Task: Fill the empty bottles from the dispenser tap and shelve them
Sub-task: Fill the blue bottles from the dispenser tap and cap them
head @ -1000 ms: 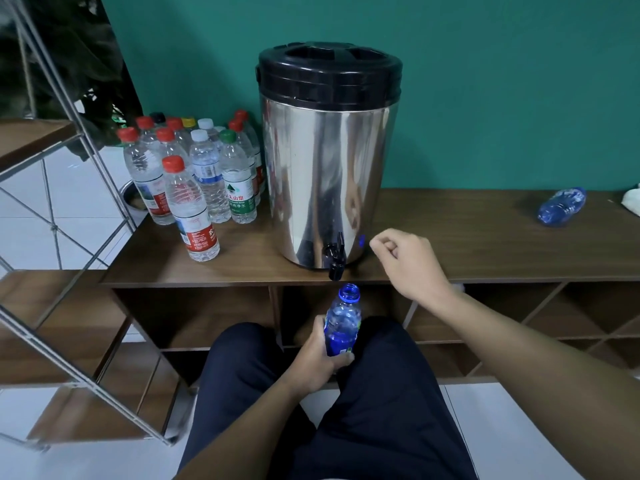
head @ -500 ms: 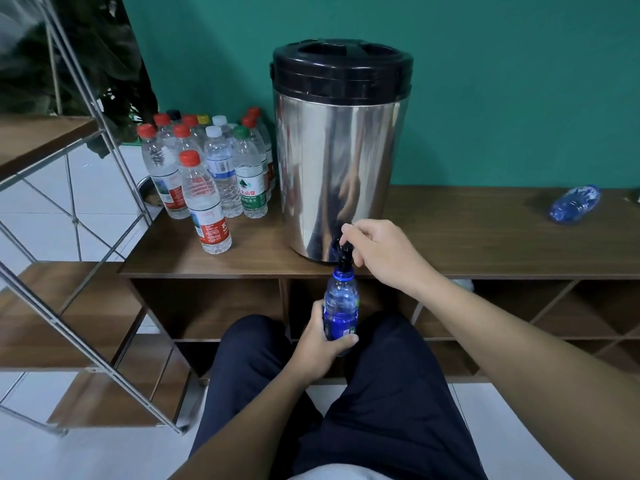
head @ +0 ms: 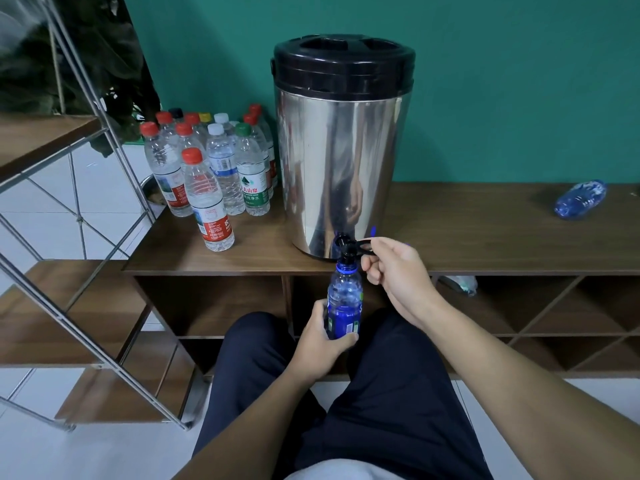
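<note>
Bottle [head: 344, 303] — upright in left grip [head: 320, 344]

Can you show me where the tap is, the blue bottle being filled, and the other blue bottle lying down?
tap [head: 347, 244], head view, on its black spout.
blue bottle [head: 344, 303], head view, on its body.
lying blue bottle [head: 580, 199], head view, on its side.

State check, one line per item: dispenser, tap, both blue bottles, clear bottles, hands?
dispenser: upright, black lid on
tap lever: swung out sideways, pinched by right hand
blue bottle: upright, uncapped, mouth under the tap, gripped by left hand; fill level unclear
second blue bottle: lying on its side on the cabinet top
clear bottles: upright, capped, grouped left of dispenser
</note>
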`<state>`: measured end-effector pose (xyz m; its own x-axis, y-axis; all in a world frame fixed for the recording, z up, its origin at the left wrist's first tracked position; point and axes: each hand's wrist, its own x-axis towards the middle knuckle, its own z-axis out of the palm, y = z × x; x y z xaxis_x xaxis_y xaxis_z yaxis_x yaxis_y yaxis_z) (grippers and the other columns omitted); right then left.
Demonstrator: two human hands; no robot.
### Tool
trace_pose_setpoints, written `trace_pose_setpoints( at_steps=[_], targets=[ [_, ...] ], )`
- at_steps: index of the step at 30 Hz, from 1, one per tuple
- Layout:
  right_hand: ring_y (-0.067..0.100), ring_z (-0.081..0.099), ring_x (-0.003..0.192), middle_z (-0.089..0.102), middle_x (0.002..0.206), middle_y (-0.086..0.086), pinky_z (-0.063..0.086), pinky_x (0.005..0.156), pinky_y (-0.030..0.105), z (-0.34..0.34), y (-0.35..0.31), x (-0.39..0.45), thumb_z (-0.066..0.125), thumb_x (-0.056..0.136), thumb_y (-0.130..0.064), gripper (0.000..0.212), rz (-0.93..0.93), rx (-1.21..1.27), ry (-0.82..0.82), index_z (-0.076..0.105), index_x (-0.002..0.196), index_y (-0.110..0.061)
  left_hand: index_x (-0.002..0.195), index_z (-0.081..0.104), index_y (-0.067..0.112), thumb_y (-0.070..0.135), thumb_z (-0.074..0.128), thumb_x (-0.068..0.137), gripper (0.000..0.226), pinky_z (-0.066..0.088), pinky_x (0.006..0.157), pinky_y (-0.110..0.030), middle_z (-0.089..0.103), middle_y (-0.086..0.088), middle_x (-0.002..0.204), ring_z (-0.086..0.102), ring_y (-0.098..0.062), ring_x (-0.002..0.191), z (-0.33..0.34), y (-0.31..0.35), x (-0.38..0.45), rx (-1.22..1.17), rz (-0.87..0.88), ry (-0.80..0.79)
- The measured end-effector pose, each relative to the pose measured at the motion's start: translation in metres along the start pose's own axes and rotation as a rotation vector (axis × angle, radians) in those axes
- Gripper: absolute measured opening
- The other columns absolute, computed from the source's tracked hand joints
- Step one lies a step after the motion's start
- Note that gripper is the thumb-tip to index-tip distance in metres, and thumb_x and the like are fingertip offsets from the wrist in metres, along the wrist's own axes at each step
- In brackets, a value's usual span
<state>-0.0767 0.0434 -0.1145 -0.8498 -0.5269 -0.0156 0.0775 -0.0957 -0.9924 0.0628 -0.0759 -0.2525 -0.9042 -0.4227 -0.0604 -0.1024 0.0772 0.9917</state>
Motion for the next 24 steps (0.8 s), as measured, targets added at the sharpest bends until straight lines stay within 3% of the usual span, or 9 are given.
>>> trace_pose_setpoints(
  at_steps=[4, 6, 9, 11, 14, 17, 21, 24],
  targets=[
    [0.014, 0.054, 0.072, 0.072, 0.089, 0.001, 0.046, 0.067, 0.029, 0.005, 0.027, -0.017, 0.057, 0.112, -0.051, 0.046, 0.018, -0.005, 0.230, 0.080, 0.104, -0.013, 0.142, 0.054, 0.035, 0.018, 0.092, 0.089, 0.067, 0.062, 0.106, -0.047, 0.073, 0.015, 0.131, 0.074, -0.008, 0.119, -0.001, 0.003, -0.003, 0.017, 0.004, 0.020],
    [0.012, 0.067, 0.086, 0.080, 0.100, -0.004, 0.052, 0.077, 0.029, 0.011, 0.044, -0.029, 0.051, 0.113, -0.057, 0.048, 0.038, -0.055, 0.253, 0.082, 0.111, -0.020, 0.141, 0.054, 0.033, 0.018, 0.092, 0.090, 0.065, 0.061, 0.106, -0.040, 0.074, 0.012, 0.132, 0.074, -0.008, 0.118, -0.001, 0.005, -0.004, 0.028, 0.017, 0.033],
    [0.001, 0.076, 0.098, 0.083, 0.106, -0.012, 0.054, 0.080, 0.015, 0.016, 0.063, -0.049, 0.047, 0.116, -0.048, 0.042, 0.057, -0.072, 0.190, 0.080, 0.115, -0.020, 0.141, 0.054, 0.032, 0.018, 0.090, 0.092, 0.063, 0.063, 0.099, -0.033, 0.073, 0.009, 0.134, 0.074, -0.010, 0.118, -0.003, 0.007, -0.007, 0.023, 0.024, 0.039],
    [0.003, 0.077, 0.104, 0.083, 0.110, -0.009, 0.054, 0.080, 0.012, 0.016, 0.074, -0.059, 0.052, 0.116, -0.039, 0.033, 0.050, -0.056, 0.138, 0.079, 0.120, -0.019, 0.143, 0.054, 0.030, 0.014, 0.089, 0.093, 0.062, 0.063, 0.095, -0.031, 0.073, 0.006, 0.133, 0.075, -0.013, 0.117, -0.004, 0.008, -0.010, 0.000, 0.035, 0.053],
    [0.012, 0.078, 0.114, 0.082, 0.121, -0.003, 0.059, 0.088, 0.019, 0.011, 0.090, -0.066, 0.065, 0.112, -0.027, 0.025, 0.039, -0.029, 0.029, 0.074, 0.133, -0.020, 0.144, 0.058, 0.028, 0.012, 0.088, 0.095, 0.060, 0.064, 0.099, -0.038, 0.075, 0.005, 0.131, 0.076, -0.017, 0.117, -0.003, 0.010, -0.013, -0.033, 0.042, 0.074],
    [0.009, 0.072, 0.126, 0.078, 0.131, -0.009, 0.059, 0.098, 0.024, 0.006, 0.106, -0.071, 0.076, 0.105, -0.019, 0.042, 0.011, -0.121, -0.047, 0.067, 0.145, -0.024, 0.146, 0.062, 0.026, 0.013, 0.088, 0.096, 0.058, 0.063, 0.106, -0.047, 0.076, 0.004, 0.135, 0.074, -0.020, 0.125, -0.004, 0.012, -0.014, -0.037, 0.057, 0.081],
    [0.004, 0.071, 0.126, 0.078, 0.131, -0.011, 0.058, 0.095, 0.018, 0.006, 0.112, -0.074, 0.077, 0.102, -0.009, 0.047, 0.015, -0.141, -0.093, 0.066, 0.145, -0.024, 0.146, 0.065, 0.024, 0.002, 0.084, 0.094, 0.060, 0.062, 0.108, -0.047, 0.078, 0.003, 0.134, 0.074, -0.018, 0.125, -0.005, 0.014, -0.017, -0.028, 0.065, 0.085],
    [0.010, 0.074, 0.123, 0.080, 0.127, -0.007, 0.060, 0.096, 0.023, 0.005, 0.117, -0.073, 0.077, 0.101, -0.007, 0.041, 0.013, -0.142, -0.091, 0.070, 0.139, -0.021, 0.145, 0.068, 0.023, -0.003, 0.084, 0.091, 0.062, 0.063, 0.106, -0.042, 0.079, 0.003, 0.132, 0.075, -0.019, 0.124, -0.005, 0.014, -0.017, -0.025, 0.090, 0.081]
  ],
)
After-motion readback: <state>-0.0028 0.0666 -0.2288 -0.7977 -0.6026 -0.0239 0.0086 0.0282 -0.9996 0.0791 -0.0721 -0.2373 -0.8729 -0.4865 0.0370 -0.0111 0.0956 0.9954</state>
